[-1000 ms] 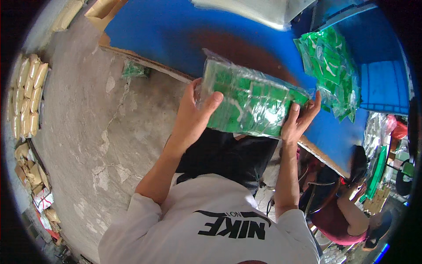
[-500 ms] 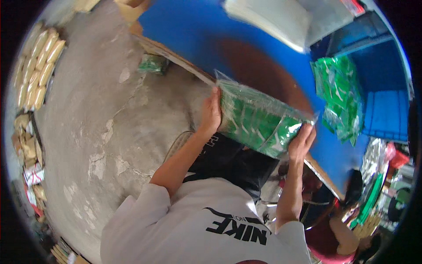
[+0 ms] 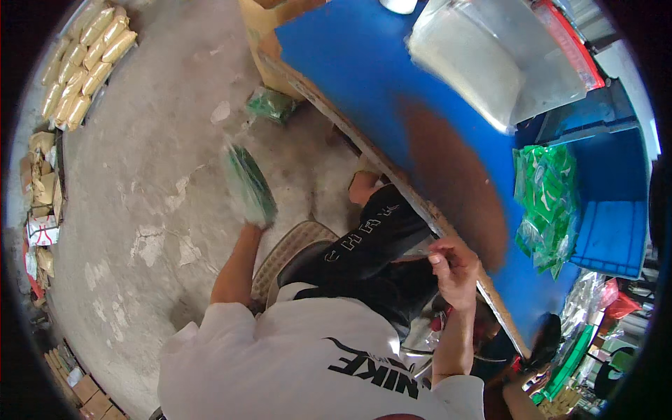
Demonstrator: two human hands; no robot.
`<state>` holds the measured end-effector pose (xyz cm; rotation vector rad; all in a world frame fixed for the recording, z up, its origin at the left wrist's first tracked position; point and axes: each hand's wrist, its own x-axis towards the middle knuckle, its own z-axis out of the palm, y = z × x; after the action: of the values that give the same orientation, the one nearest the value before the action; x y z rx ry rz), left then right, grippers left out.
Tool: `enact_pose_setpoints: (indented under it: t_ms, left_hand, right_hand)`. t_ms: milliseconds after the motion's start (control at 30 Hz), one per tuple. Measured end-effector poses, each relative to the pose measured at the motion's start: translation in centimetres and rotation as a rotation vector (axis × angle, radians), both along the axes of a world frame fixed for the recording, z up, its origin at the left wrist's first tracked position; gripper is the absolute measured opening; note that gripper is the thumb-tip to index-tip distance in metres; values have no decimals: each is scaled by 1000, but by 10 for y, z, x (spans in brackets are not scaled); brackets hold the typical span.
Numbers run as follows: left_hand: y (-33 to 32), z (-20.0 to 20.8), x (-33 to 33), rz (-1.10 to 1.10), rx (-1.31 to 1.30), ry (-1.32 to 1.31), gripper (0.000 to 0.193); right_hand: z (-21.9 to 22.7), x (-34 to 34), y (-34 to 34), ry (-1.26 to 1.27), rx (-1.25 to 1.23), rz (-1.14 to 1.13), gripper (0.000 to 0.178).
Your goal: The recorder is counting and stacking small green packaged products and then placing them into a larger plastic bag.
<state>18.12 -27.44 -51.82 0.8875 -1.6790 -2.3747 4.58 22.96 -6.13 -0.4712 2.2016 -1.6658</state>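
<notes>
My left hand (image 3: 256,222) reaches out over the concrete floor on the left, closed on a clear plastic packet of green contents (image 3: 250,183). The packet is tilted edge-on, slightly smeared by motion, and covers most of the fingers. Beyond it, a similar green packet (image 3: 271,105) lies on the floor beside a cardboard box (image 3: 262,35). My right hand (image 3: 456,273) hovers by the near edge of the blue table (image 3: 350,49), fingers loosely curled and thumb apart, with nothing in it.
Several flat green packets (image 3: 546,203) lie at a blue crate (image 3: 609,234) on the table's right. A grey-white bin (image 3: 472,63) stands at the back. Stacked tan bags (image 3: 87,63) sit at the far left. My leg (image 3: 371,238) is beside the table edge. Another person's arm (image 3: 521,399) shows lower right.
The packet has gone from both hands in front of me to my left hand alone, out to the left over the floor. My right hand has let go of it.
</notes>
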Motion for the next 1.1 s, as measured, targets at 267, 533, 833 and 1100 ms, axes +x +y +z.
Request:
enact_pose_setpoints:
  t_ms: [267, 533, 833, 1100]
  left_hand:
    - [5, 81, -123, 611, 893, -66, 68]
    - [136, 234, -130, -280, 903, 197, 54]
    - [407, 388, -102, -1440, 820, 49, 34]
    - [515, 412, -47, -1772, 1562, -225, 51]
  right_hand:
    - [-5, 6, 21, -67, 215, -108, 16]
    - [4, 2, 53, 147, 319, -162, 14]
    - [104, -123, -65, 592, -51, -34, 20]
    - [126, -105, -145, 1065, 66, 298, 29]
